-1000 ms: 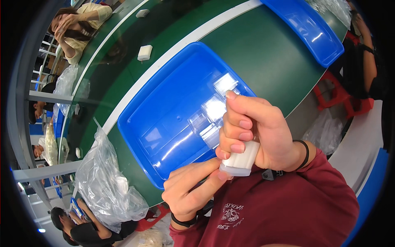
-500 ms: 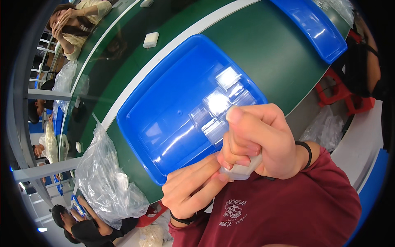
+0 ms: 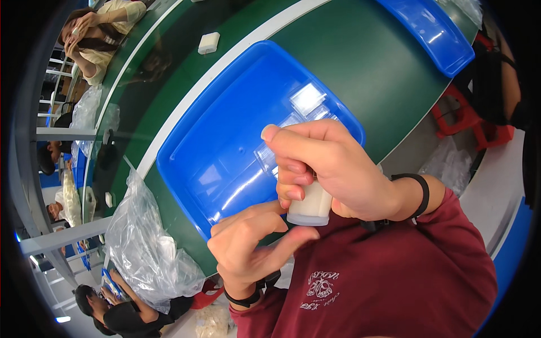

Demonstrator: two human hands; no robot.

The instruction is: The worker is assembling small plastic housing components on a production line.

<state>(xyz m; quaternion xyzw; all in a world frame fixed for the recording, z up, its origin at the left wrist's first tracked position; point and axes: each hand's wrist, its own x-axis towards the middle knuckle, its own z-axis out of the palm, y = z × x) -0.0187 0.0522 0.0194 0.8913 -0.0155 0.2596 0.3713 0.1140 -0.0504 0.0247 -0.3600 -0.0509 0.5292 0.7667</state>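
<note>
In my raised right hand is a small white plastic case, its fingers curled round the upper part. The lower end of the case is translucent and points down toward me. Just below and left of it, my left hand has its thumb and index finger apart. Its thumb lies close under the case's lower end; whether a fingertip touches the case I cannot tell. Behind my hands lies a blue tray with several clear plastic pieces at its right side, partly hidden by my right hand.
The tray rests on a green table with a white strip. A clear plastic bag hangs over the left edge. Another blue tray lies at the far right. A white case sits beyond the strip. Other people are at the left.
My right hand has moved left and turned, and more of the white case shows. My left hand's thumb and index finger have come away from the case and spread.
</note>
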